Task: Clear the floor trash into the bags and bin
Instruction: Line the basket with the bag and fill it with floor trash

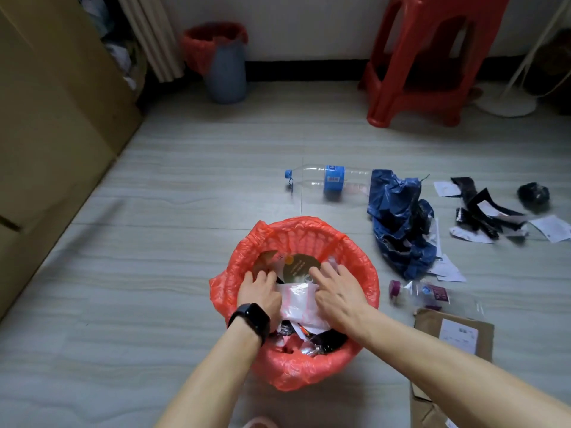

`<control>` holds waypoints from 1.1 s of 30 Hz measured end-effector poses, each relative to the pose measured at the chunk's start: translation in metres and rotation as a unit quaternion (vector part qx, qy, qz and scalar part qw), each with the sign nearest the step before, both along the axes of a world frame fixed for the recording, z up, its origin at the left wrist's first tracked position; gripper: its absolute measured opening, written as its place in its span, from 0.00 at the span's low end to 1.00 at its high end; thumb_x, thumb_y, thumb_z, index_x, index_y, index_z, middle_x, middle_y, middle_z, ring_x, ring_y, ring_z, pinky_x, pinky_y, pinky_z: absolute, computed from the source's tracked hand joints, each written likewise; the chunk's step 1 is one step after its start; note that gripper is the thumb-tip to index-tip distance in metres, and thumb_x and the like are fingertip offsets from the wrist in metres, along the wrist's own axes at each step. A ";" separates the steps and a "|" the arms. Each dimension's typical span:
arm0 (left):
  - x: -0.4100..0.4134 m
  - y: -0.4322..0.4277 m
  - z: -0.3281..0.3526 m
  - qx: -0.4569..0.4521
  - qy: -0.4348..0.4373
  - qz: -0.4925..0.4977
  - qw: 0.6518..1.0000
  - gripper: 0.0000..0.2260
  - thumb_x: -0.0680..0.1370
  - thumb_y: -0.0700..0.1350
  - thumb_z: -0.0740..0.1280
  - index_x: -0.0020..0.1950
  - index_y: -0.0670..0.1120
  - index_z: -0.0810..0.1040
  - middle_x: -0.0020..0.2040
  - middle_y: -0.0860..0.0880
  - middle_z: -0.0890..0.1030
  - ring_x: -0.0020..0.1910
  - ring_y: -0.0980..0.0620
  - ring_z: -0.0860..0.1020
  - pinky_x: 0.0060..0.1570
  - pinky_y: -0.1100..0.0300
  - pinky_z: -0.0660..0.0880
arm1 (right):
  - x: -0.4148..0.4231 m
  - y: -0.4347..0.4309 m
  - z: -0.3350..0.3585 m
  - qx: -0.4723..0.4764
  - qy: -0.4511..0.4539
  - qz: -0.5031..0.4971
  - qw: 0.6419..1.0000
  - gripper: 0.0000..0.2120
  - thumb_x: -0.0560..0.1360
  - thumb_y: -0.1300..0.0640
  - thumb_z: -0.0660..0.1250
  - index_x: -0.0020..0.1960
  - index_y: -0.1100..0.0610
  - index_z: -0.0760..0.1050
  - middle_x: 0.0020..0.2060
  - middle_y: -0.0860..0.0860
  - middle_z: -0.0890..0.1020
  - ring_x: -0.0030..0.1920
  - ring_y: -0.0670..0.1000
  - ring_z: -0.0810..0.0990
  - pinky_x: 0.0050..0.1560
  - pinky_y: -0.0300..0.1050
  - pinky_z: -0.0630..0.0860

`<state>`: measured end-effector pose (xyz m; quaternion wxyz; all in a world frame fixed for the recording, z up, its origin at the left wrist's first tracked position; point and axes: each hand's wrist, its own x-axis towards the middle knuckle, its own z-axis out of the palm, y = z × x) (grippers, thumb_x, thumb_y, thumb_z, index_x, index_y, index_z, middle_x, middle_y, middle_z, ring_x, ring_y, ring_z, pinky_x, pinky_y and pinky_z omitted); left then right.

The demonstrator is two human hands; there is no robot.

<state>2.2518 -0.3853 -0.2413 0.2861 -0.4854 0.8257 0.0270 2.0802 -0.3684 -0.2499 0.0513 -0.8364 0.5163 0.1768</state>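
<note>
A bin lined with a red bag [355, 251] stands on the floor in front of me, holding wrappers and paper. Both my hands are inside it, pressing down on a white plastic wrapper [295, 301]. My left hand [258, 293], with a black watch at the wrist, lies on the wrapper's left side; my right hand [335, 290] lies on its right side. The fingers of both are spread and fairly straight. A clear bottle with a blue label [332, 180] lies on the floor beyond the bin.
Right of the bin lie a crumpled blue bag [398, 217], black and white scraps [482, 211], a small purple-capped bottle [417, 293] and a brown paper mailer [454, 335]. A second red-lined bin [227, 63] and a red stool [426, 57] stand by the wall. Cardboard box [46, 134] at left.
</note>
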 end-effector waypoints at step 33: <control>-0.099 -0.029 0.107 0.016 -0.033 -0.048 0.998 0.16 0.77 0.53 0.62 0.62 0.54 0.78 0.59 0.48 0.81 0.56 0.42 0.79 0.55 0.45 0.78 | -0.131 0.061 0.104 0.028 -0.356 -0.291 0.887 0.15 0.76 0.44 0.65 0.57 0.49 0.81 0.51 0.46 0.84 0.46 0.41 0.79 0.55 0.42 0.77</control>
